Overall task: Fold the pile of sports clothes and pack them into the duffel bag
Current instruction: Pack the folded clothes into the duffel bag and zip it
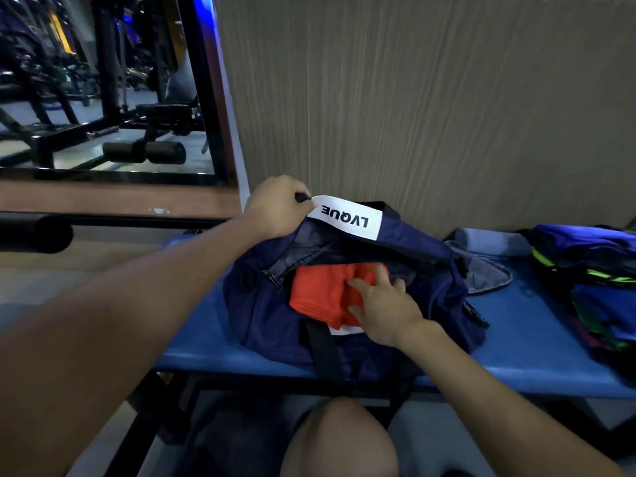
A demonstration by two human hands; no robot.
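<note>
Navy nylon is noted as the fabric of the soft duffel bag, which lies on its side on a blue padded bench, its mouth turned toward the viewer. The far edge of the opening, by the white panel lettered LVQUE, is gripped by the left hand, whose fingers are curled tight round a black strap or pull and by which the opening is held lifted.

A folded orange-red sports garment is seen half inside the mouth, its near end resting over the lower lip of the bag. It is pressed by the right hand; the fingers lie nearly straight and spread on the cloth, and nothing is clasped.

The step in hand is judged to be the packing of this one folded piece. A loose pile of unfolded sports clothes in blue, black and neon green is observed at the right end of the bench, well apart from the bag, so the greater part of the task appears outstanding.

For the next move, a push deeper and flat toward the bag's floor is called for while the opening is kept raised; otherwise the fold may bunch at the zip edge.
</note>
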